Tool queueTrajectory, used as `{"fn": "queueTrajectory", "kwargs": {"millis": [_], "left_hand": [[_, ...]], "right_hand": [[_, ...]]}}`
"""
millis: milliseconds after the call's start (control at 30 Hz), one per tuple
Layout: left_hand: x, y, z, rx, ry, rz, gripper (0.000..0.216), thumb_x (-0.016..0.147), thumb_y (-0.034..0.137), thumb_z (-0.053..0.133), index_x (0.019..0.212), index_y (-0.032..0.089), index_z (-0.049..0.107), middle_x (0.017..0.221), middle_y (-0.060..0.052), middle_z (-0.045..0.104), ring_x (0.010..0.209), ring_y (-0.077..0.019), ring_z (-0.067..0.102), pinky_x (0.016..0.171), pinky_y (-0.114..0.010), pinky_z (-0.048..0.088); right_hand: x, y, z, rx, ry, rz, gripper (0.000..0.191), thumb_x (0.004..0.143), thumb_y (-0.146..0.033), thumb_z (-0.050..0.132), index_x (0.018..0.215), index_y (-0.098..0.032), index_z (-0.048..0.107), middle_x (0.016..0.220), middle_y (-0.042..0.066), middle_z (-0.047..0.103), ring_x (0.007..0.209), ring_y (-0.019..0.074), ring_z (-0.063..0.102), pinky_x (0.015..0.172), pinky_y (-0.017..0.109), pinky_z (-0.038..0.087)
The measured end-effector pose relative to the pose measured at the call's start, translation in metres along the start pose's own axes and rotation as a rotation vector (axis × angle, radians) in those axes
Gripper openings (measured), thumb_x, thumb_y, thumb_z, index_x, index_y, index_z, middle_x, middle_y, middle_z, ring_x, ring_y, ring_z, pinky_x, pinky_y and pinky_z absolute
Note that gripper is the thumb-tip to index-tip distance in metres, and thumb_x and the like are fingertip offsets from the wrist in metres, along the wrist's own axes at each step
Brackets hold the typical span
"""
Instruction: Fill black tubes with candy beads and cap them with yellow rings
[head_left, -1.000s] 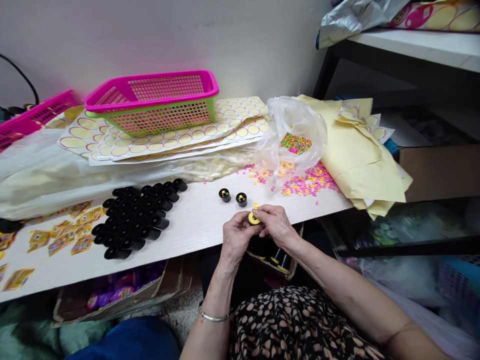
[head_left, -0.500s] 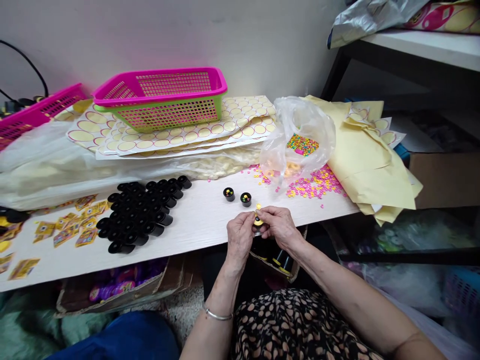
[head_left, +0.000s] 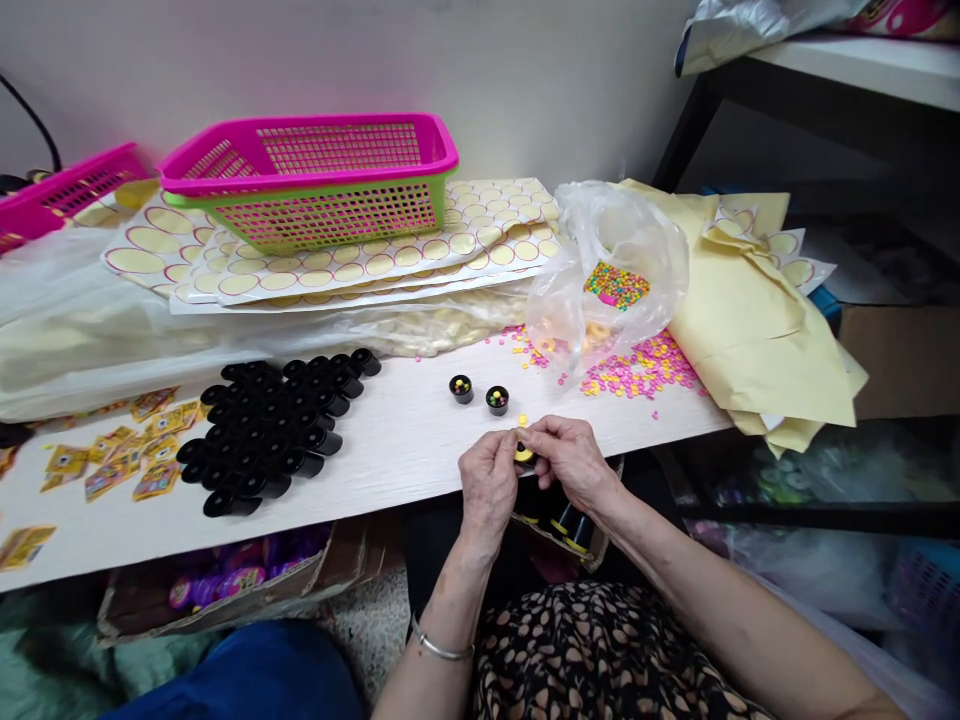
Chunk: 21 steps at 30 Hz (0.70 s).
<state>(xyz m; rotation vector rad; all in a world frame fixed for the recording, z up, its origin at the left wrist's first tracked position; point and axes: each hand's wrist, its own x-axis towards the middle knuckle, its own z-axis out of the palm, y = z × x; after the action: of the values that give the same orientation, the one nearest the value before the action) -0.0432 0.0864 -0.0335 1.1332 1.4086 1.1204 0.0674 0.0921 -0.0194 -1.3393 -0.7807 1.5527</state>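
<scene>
At the table's front edge, my left hand (head_left: 487, 480) and my right hand (head_left: 570, 458) meet, fingers pinched around a small black and yellow piece (head_left: 524, 454). Its exact kind is mostly hidden by my fingers. Just beyond them lies a small yellow disc (head_left: 523, 421) on the table. Two small black cups, one to the left (head_left: 461, 389) and one nearer (head_left: 497, 400), stand upright with coloured beads inside. Farther left, many similar black cups (head_left: 277, 430) are packed together in a cluster.
A clear plastic bag (head_left: 551, 320) holds colourful beads, with pink and yellow pieces (head_left: 637, 370) scattered beside it. A pink and green basket (head_left: 337, 215) sits on sticker sheets (head_left: 510, 215). Yellow paper (head_left: 750, 330) lies right; small packets (head_left: 142, 450) lie left. Below stands an open carton (head_left: 217, 610).
The view has shifted slightly. Both hands still hold the black and yellow piece at the table edge, with its yellow part turned a little more toward me.
</scene>
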Motion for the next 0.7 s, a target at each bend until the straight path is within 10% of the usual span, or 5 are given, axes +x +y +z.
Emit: {"fn": "queueTrajectory", "kwargs": {"millis": [200,600,700], "left_hand": [[-0.006,-0.001,0.009,0.092,0.053,0.23,0.02,0.084,0.027,0.05,0.073,0.015,0.063,0.073,-0.002,0.058,0.07,-0.0119,0.055,0.067,-0.022,0.043],[-0.001,-0.001,0.012,0.101,0.047,0.173,0.024,0.084,0.027,0.05,0.066,0.015,0.062,0.067,-0.001,0.057,0.065,-0.0115,0.053,0.065,-0.023,0.041],[-0.001,-0.001,0.01,0.086,0.009,0.197,0.027,0.086,0.032,0.048,0.07,0.016,0.063,0.071,-0.002,0.057,0.068,-0.0121,0.053,0.066,-0.023,0.042]], "right_hand": [[-0.006,0.007,-0.008,-0.024,-0.081,-0.013,0.032,0.072,-0.045,0.064,0.081,-0.015,0.059,0.06,-0.004,0.056,0.048,0.009,0.057,0.045,0.021,0.053],[-0.006,0.011,-0.005,-0.073,-0.015,0.012,0.031,0.075,-0.046,0.061,0.074,-0.016,0.052,0.051,-0.005,0.051,0.042,0.0112,0.053,0.042,0.026,0.05],[-0.013,0.013,-0.008,-0.323,0.122,-0.18,0.03,0.081,-0.045,0.055,0.089,-0.016,0.054,0.067,0.0,0.056,0.047,0.0102,0.051,0.047,0.027,0.05]]}}
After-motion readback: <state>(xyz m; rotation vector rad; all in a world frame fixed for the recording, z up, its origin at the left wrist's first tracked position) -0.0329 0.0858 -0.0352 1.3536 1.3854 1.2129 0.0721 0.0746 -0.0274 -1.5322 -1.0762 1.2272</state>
